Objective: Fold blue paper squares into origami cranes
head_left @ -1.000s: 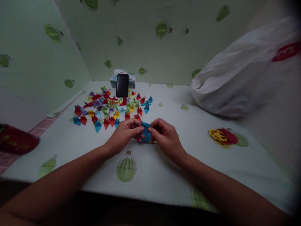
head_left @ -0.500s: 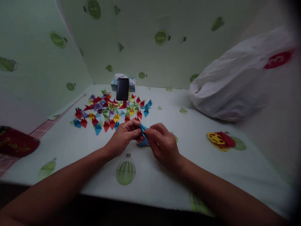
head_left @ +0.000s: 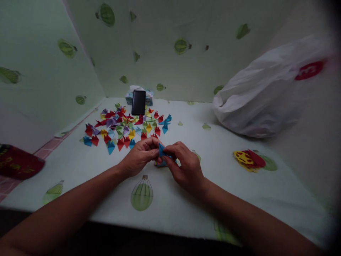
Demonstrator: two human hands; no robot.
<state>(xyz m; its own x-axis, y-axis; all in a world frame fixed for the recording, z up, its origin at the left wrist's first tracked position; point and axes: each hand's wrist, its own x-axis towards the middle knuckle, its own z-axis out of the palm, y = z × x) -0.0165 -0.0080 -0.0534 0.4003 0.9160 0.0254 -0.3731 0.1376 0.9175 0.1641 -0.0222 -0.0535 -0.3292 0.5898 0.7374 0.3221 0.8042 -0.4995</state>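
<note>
The left hand [head_left: 140, 156] and the right hand [head_left: 183, 167] are meeting over the middle of the tabletop [head_left: 186, 199], both pinching a small blue folded paper [head_left: 161, 150] between fingertips. The paper is standing tilted just above the surface. Beyond them a spread of colourful folded paper pieces [head_left: 125, 126] is lying before a black phone [head_left: 139, 102], and a white plastic bag [head_left: 266, 99] is sitting at the right.
</note>
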